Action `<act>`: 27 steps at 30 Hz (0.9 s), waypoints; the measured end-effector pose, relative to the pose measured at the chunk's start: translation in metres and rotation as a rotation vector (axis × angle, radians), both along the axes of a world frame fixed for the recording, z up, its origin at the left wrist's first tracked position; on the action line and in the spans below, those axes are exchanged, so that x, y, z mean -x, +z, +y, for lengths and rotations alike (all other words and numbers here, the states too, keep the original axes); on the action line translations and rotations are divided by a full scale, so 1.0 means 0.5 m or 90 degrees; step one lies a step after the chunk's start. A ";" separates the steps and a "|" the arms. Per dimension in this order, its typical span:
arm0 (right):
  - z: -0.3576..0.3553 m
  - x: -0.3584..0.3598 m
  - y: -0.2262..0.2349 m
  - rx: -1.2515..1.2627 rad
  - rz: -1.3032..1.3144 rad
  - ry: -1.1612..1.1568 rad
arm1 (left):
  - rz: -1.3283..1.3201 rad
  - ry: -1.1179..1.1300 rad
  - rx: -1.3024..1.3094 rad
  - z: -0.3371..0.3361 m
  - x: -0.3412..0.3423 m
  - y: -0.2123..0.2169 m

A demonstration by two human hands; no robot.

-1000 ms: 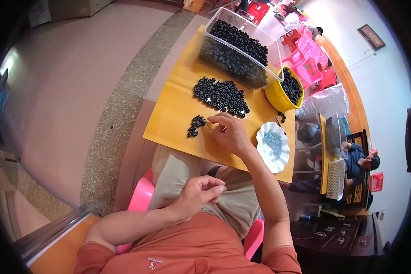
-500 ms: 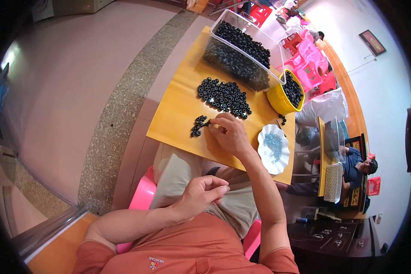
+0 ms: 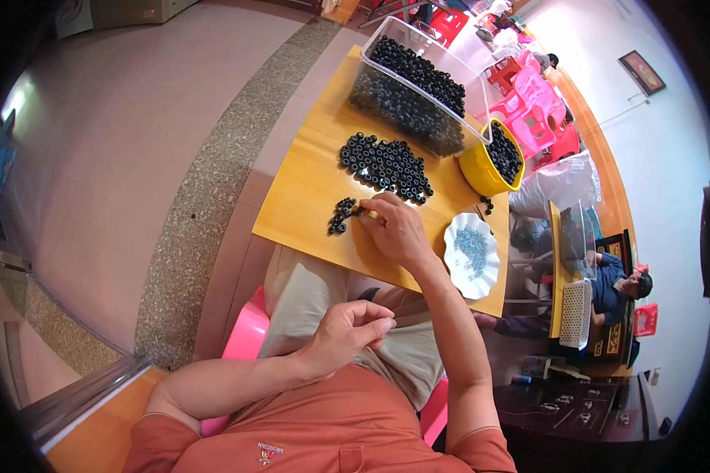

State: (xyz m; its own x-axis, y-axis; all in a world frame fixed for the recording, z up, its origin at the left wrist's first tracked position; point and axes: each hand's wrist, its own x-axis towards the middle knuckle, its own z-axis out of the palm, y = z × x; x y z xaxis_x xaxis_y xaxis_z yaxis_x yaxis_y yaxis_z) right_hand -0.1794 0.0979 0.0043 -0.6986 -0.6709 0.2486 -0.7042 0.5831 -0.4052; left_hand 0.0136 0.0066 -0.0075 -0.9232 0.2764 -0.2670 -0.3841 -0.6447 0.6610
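— What's on that yellow table point(image 3: 308, 189)?

— Biggest thing is the clear bin point(image 3: 414, 94) at the far end, full of small black rings. Beside it a yellow bowl point(image 3: 493, 158) of the same, then a loose heap of rings point(image 3: 386, 164) mid-table, and a white scalloped dish point(image 3: 472, 254) of small grey metal bits near the person's right elbow.

— And the hands?

— The right hand point(image 3: 394, 229) lies on the table, fingertips pinched at the small cluster of rings point(image 3: 341, 215) by the near left edge; whether it actually grips one, I can't tell. The left hand point(image 3: 351, 331) rests over the lap, fingers curled shut, maybe around something tiny, hidden from view.

— So what stage?

— Looks like picking single rings off that cluster. I'd judge the next move needs a fine pinch, lifting one without scattering its neighbours.
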 end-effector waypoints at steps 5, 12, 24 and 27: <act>-0.001 -0.021 0.000 0.055 -0.001 -0.010 | 0.002 0.003 -0.004 0.001 0.000 0.000; -0.024 -0.067 -0.018 0.101 -0.058 0.024 | -0.004 0.003 0.011 0.001 -0.001 0.009; -0.020 -0.073 -0.019 0.084 0.020 0.007 | -0.003 0.008 0.011 0.000 -0.002 0.008; -0.013 -0.076 -0.011 0.060 -0.006 -0.011 | -0.003 0.008 0.016 -0.001 -0.001 0.007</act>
State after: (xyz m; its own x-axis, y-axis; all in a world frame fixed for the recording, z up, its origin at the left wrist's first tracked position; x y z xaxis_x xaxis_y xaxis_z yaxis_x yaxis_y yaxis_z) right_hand -0.1413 0.0916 -0.0015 -0.7123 -0.6329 0.3034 -0.6903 0.5536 -0.4659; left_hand 0.0141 0.0062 -0.0039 -0.9251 0.2584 -0.2782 -0.3797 -0.6326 0.6750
